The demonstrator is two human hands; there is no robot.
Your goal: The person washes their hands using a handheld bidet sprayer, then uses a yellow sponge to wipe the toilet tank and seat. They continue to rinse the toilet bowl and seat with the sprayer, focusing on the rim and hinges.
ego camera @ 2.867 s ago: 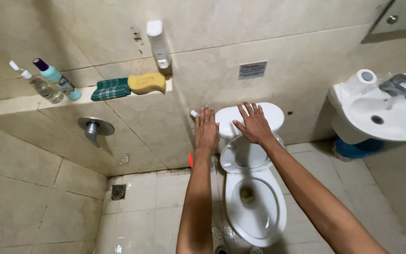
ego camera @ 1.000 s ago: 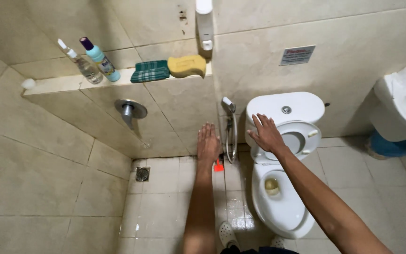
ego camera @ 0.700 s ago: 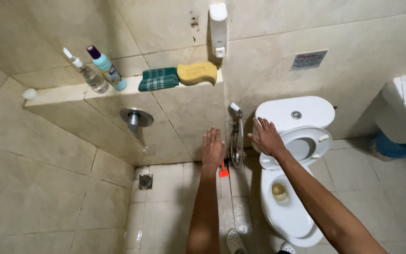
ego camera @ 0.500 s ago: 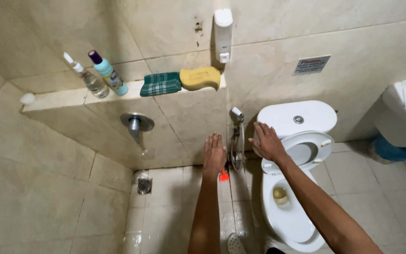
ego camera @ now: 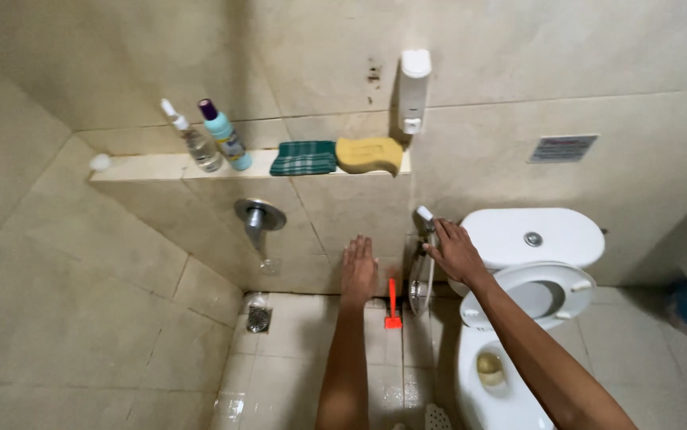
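Chrome bidet sprayer (ego camera: 423,231), right hand (ego camera: 455,251) touching

My right hand (ego camera: 455,253) lay on the bidet sprayer (ego camera: 425,216), smooth white plastic over a shiny metal hose (ego camera: 417,279). The toilet tank (ego camera: 536,237) was glossy white ceramic. My left hand (ego camera: 358,271) hovered over matt beige wall tiles (ego camera: 343,209), stained in places. The tap (ego camera: 257,216) was polished metal; on the ledge sat checked cloth (ego camera: 304,158) and a porous yellow sponge (ego camera: 369,154).

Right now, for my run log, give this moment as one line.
left hand: open, by orange brush | right hand: on bidet sprayer | toilet: lid up
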